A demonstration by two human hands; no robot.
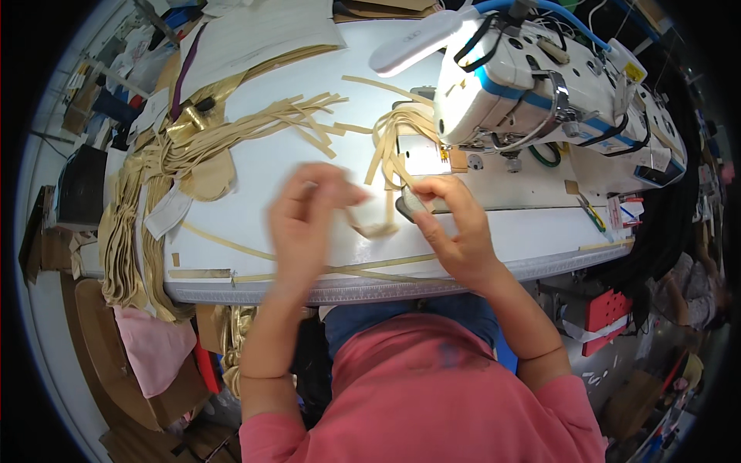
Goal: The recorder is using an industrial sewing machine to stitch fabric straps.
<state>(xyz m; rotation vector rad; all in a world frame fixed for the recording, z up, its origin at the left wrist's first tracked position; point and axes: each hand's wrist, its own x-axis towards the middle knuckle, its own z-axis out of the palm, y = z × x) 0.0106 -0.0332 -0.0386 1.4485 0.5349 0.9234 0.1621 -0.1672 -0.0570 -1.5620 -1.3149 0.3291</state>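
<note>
The beige strip (pixel 377 231) is curling over the white table (pixel 532 230) beside the left hand (pixel 306 207), which is blurring, so I cannot tell its grip. The right hand (pixel 461 225) is pinching a small pale piece (pixel 414 200). Farther off, looped strips (pixel 407 117) are lying beside the white sewing machine (pixel 480 81).

Passage over tabletop (pixel 251 193) centre-left, beige strips (pixel 255 128) beyond, sewing machine (pixel 494 104) blocking right
</note>
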